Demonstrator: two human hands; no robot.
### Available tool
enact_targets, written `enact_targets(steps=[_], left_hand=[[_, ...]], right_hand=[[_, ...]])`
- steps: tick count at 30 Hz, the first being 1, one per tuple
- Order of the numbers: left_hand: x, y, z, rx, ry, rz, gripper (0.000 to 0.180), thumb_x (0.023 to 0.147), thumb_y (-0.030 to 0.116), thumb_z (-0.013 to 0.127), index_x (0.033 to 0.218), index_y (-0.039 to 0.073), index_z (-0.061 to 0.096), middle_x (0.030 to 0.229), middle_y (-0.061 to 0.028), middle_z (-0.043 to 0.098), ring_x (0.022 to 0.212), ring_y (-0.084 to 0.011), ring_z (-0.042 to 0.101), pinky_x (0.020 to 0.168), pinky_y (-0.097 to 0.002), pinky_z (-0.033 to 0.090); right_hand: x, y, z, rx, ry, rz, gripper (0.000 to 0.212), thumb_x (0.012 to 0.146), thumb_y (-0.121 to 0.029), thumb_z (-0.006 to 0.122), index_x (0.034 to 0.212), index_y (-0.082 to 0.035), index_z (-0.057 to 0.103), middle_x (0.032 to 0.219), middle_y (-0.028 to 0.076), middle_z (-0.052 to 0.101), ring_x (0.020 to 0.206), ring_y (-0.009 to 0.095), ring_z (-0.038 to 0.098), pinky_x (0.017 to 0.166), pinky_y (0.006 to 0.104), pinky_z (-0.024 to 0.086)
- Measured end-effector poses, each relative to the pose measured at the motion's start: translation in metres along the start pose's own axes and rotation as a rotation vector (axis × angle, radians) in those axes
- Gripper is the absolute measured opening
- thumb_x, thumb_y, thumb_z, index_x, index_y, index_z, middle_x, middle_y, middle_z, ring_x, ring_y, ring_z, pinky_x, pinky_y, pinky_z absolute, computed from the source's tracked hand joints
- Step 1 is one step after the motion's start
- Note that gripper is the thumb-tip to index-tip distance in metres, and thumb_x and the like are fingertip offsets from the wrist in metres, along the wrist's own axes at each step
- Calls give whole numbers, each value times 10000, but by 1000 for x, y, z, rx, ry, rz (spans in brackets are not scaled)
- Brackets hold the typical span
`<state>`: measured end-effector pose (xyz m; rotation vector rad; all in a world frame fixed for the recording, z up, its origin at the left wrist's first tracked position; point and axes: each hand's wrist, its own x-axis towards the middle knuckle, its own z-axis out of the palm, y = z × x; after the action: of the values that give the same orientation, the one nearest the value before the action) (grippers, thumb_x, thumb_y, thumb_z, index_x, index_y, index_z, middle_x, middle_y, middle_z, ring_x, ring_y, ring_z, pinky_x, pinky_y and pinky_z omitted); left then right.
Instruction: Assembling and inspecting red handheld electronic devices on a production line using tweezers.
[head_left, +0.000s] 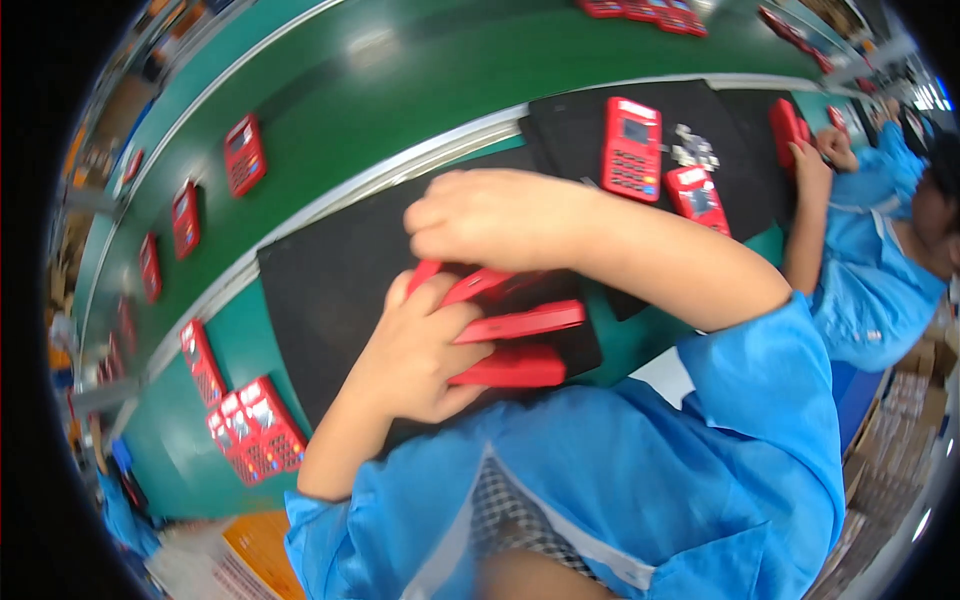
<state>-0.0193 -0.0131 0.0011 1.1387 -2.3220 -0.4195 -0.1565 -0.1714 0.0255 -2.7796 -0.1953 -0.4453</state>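
Note:
My left hand (pixel 415 350) is closed around several red handheld keypad terminals (pixel 520 322), which fan out between its fingers with their edges turned up. Just beyond it, my right hand (pixel 480 215) is curled, with its fingertips pressed together over the far end of the fanned terminals. Whatever sits in those fingertips is hidden by the hand. Both hands are above a black mat (pixel 320 290) on the green bench.
A loose red terminal (pixel 632 148), another (pixel 697 198) and small pale parts (pixel 693 148) lie right on black matting. More terminals (pixel 256 430) lie left. Beyond a metal rail, a green conveyor (pixel 330 110) carries others. A co-worker (pixel 870 240) works at the right.

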Motion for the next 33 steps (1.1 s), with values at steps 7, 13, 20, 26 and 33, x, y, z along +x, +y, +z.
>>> enact_targets(steps=[7, 13, 20, 26, 33], left_hand=[[7, 6, -2, 31, 8, -2, 305, 518, 240, 752, 795, 120, 706, 977, -82, 595, 1041, -350, 501, 836, -489, 349], [10, 8, -3, 51, -16, -6, 320, 499, 239, 756, 790, 114, 708, 954, -79, 600, 1015, -352, 514, 826, -489, 359], [14, 7, -5, 28, 10, -9, 330, 483, 230, 773, 785, 115, 703, 941, -64, 598, 1011, -338, 526, 836, -494, 366], [10, 7, -5, 26, 18, -20, 332, 487, 229, 776, 790, 114, 701, 943, -63, 597, 1029, -329, 525, 839, -493, 366], [7, 7, -4, 23, 30, -19, 311, 501, 227, 767, 779, 110, 693, 950, -70, 596, 1017, -330, 525, 824, -488, 368]], right_hand=[[-19, -39, 1, -309, -159, 95, 241, 811, -300, 598, 821, -81, 699, 1020, 128, 586, 1048, 297, 541, 987, 500, 347], [-37, -23, -13, -156, 107, 184, 177, 789, -202, 591, 835, -81, 711, 952, 108, 611, 1001, 269, 574, 941, 483, 418], [-179, 79, -93, -392, 144, 1487, 183, 757, -189, 688, 791, -10, 706, 679, 163, 655, 664, 272, 661, 665, 362, 527], [-183, 89, -78, -435, 104, 1633, 253, 714, -233, 737, 803, 2, 708, 775, 192, 668, 760, 309, 666, 733, 378, 525], [-185, 107, -84, -386, -3, 1693, 335, 650, -258, 778, 792, 34, 696, 726, 201, 663, 678, 313, 672, 676, 382, 540]])
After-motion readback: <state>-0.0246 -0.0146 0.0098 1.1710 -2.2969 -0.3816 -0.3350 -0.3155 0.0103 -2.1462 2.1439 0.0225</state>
